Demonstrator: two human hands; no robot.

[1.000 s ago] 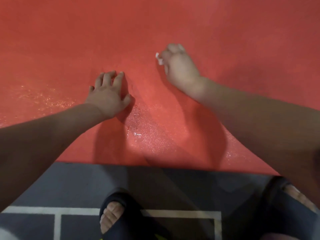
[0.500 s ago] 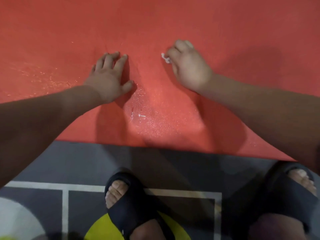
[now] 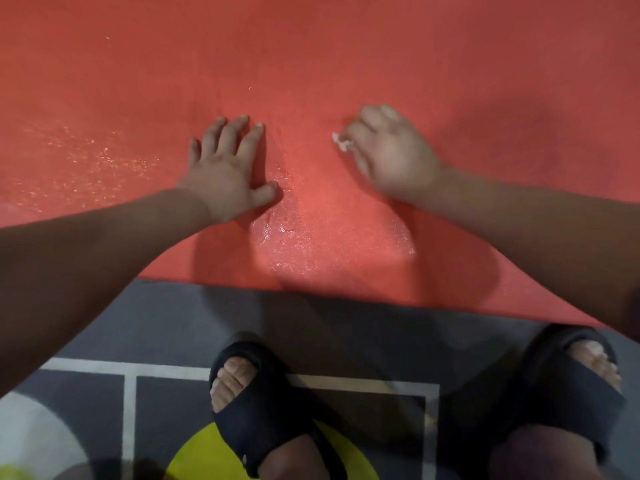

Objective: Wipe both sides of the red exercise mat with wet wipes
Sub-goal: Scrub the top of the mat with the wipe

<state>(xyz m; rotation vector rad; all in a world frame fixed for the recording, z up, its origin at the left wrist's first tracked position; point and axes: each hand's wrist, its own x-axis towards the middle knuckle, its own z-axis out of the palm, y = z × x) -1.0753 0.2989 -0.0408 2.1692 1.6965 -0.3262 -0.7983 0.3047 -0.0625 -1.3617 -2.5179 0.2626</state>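
Observation:
The red exercise mat point(image 3: 346, 57) fills the upper half of the head view, with a wet, glistening patch between my arms. My left hand point(image 3: 227, 171) rests flat on the mat, fingers spread. My right hand point(image 3: 389, 154) lies to its right, fingers curled round a small white wet wipe point(image 3: 341, 142); only a crumpled corner of the wipe sticks out at the hand's left side, against the mat.
The mat's near edge point(image 3: 346, 297) runs across the middle of the view. Below it is grey flooring point(image 3: 173, 327) with white lines and a yellow circle point(image 3: 194, 462). My feet in black slides, left point(image 3: 266, 403) and right point(image 3: 568, 379), stand close to the mat edge.
Both hands have slid back toward the mat's near edge. The view has shifted, so more of the floor and both feet show. The right hand still holds the wipe.

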